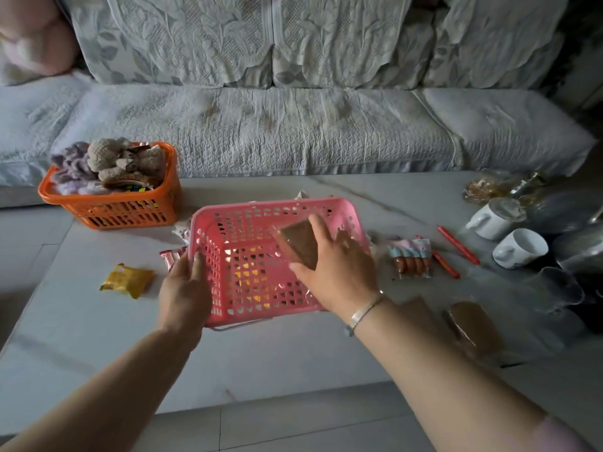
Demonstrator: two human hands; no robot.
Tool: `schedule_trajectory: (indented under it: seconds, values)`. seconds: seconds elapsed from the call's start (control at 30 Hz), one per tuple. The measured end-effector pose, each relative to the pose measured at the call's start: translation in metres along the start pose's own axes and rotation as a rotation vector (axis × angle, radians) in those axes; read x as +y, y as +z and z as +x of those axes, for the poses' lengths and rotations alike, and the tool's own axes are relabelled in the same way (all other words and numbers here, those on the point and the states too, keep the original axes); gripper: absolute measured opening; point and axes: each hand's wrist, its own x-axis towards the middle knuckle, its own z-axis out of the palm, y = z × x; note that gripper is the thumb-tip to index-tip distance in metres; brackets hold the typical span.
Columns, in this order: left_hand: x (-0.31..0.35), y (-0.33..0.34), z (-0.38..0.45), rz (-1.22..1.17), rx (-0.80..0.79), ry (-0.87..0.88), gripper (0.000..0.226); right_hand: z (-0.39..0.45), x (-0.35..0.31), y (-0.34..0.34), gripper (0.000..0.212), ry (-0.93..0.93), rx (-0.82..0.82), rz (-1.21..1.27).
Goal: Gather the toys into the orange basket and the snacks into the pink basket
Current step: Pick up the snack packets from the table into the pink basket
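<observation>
The pink basket (277, 256) sits mid-table, tilted toward the person. The left hand (184, 293) grips its left rim; the right hand (336, 265) pinches a brown wrapped snack (298, 244) over its opening. The orange basket (111, 203), full of plush toys (111, 164), stands at the table's far left corner.

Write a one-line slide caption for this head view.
Right hand lowers a brown snack into the pink basket.

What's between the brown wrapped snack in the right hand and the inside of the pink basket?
Nothing visible. The right hand holds the brown clear-wrapped snack directly over the open pink plastic lattice basket, which the left hand grips at its left wall.
</observation>
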Motion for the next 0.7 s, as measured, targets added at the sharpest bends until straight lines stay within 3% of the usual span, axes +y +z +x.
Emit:
schedule_trajectory:
  seconds: [0.13, 0.23, 0.37, 0.43, 0.53, 0.6, 0.67, 0.7]
  values:
    - [-0.003, 0.03, -0.019, -0.027, -0.042, -0.002, 0.027, 0.021, 0.029, 0.028, 0.071, 0.168, -0.173, -0.214]
    - [-0.004, 0.049, -0.032, -0.043, -0.078, 0.009, 0.021, 0.031, 0.047, 0.042, 0.06, 0.271, -0.265, -0.32]
    - [-0.006, 0.069, -0.037, -0.019, -0.095, -0.016, 0.021, 0.031, 0.06, 0.046, 0.061, 0.352, -0.422, -0.328]
    - [-0.008, 0.074, -0.032, 0.0, -0.075, -0.03, 0.027, 0.027, 0.07, 0.041, 0.056, 0.271, -0.289, -0.18]
    - [-0.01, 0.077, -0.023, 0.016, -0.051, -0.057, 0.028, 0.019, 0.095, 0.025, 0.031, 0.028, 0.216, 0.111]
    - [-0.011, 0.08, -0.017, 0.02, -0.036, -0.066, 0.027, 0.009, 0.122, 0.017, 0.03, 0.03, 0.546, 0.236]
    - [-0.011, 0.083, -0.013, 0.041, -0.014, -0.068, 0.029, -0.003, 0.159, 0.023, 0.031, 0.123, 0.666, 0.27]
    - [-0.01, 0.086, -0.011, 0.052, -0.009, -0.068, 0.029, -0.01, 0.178, 0.031, 0.032, 0.187, 0.627, 0.239]
